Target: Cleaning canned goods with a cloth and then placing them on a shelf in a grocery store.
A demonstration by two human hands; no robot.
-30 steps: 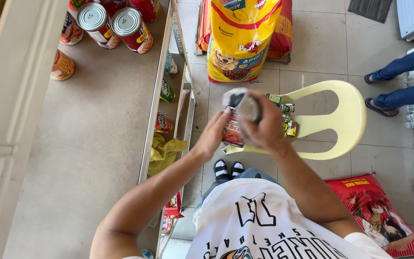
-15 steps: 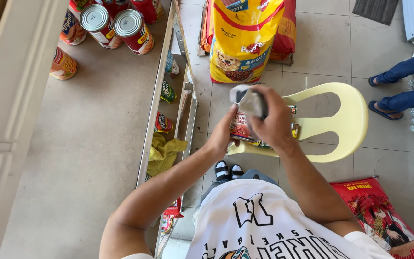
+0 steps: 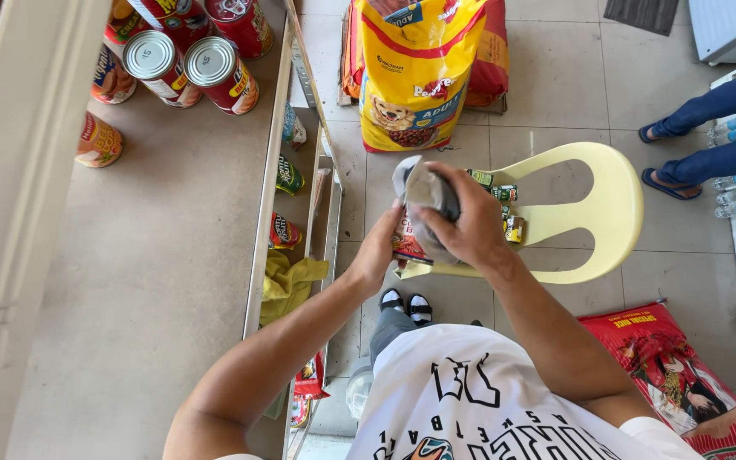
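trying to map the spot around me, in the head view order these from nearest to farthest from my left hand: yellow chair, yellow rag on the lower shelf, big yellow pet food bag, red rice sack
From the left hand:
1. Yellow chair, just right, under the hands.
2. Yellow rag, just left on the lower shelf; near enough to the chair that this order is loose.
3. Pet food bag, ahead on the floor.
4. Red rice sack, far right, beside the body.

Yellow chair [image 3: 594, 204], prob. grey cloth [image 3: 426, 198]

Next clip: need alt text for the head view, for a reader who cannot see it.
Seen from above, a person's right hand wipes a can with a grey cloth, the left hand steadying it, over a yellow plastic chair. Red cans stand on a shelf top at left.
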